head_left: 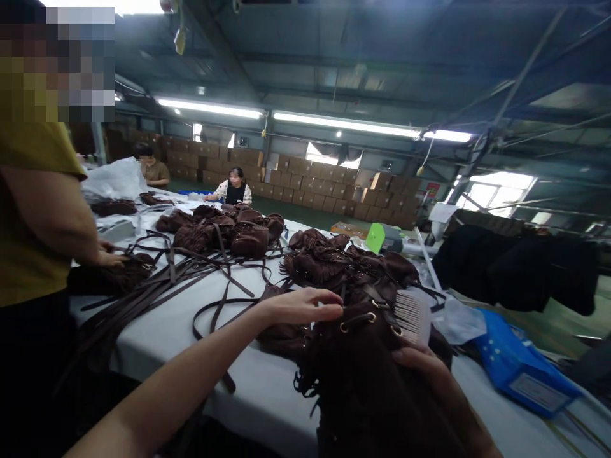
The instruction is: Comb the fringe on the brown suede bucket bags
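Note:
A dark brown fringed drawstring bag [367, 375] with gold-coloured eyelets stands in front of me at the table's near edge. My right hand [429, 372] grips its right side, thumb on the front. A whitish comb-like piece with long fine teeth [411, 318] shows just above that hand, behind the bag's rim; whether my fingers hold it too is hidden. My left hand [300, 306] reaches in from the left with fingers stretched out and thumb a little apart. Its fingertips are at the bag's upper left edge, by a strap threaded through the eyelets.
More brown bags [315, 261] and long straps [176, 273] are heaped across the white table [157, 337]. At right lie a blue box [520, 362], clear plastic and a green-and-grey device [382, 238]. A person in a yellow top [33, 191] handles a bag at left; others sit farther back.

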{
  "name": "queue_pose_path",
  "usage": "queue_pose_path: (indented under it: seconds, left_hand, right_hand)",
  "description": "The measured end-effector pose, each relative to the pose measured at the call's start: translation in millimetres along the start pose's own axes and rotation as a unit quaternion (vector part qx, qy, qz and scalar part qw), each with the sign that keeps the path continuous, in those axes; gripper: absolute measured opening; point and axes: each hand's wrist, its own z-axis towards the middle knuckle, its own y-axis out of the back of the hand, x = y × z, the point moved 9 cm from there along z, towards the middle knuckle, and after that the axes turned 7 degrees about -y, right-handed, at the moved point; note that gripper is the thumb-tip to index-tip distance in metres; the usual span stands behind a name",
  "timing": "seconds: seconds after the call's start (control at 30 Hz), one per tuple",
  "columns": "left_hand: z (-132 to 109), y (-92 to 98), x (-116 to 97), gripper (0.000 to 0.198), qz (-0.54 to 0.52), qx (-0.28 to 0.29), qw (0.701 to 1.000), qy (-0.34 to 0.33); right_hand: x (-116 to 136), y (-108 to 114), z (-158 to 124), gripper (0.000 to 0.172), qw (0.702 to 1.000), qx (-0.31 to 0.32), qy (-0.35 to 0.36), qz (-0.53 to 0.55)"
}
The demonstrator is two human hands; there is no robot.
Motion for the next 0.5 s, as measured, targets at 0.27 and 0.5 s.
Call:
queue_pose_path:
  seconds: [0.27,0.5]
  left_hand:
    - [-23.1,29.7,14.1,0.055,0.012,-0.142,0.986,0.081]
    - [-43.5,30.5,33.6,0.041,-0.031,-0.093,0.978,0.184]
  right_hand:
    - [48.7,28.5,3.3,0.041,0.913,-0.222,0.118,-0.322]
    - [59.6,-62.3,-37.6,0.03,0.765,-0.086,0.265,-0.58]
